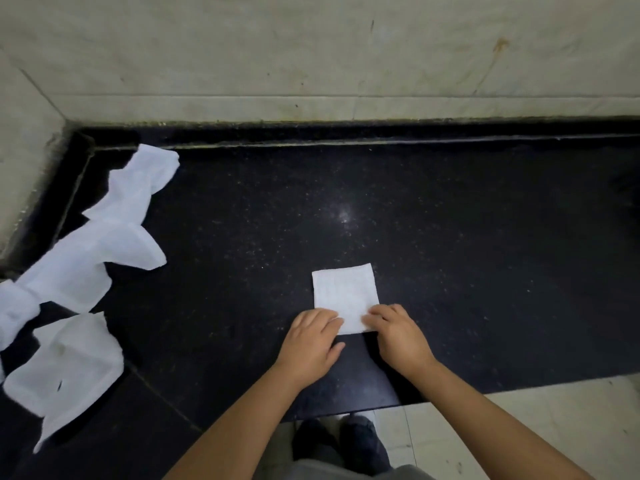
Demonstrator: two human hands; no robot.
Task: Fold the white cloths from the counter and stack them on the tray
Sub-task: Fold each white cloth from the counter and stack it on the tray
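On the black, white-speckled counter [450, 237] lies a plain white folded cloth [343, 292], with plain white crumpled cloths [86, 258] at its left end, below a stained beige wall [311, 57].

Loose cloths [93, 244] crowd the counter's [450, 237] left side, up to the corner wall [311, 57]. A folded cloth [344, 294] lies near the front edge; bare counter stretches right and behind it.
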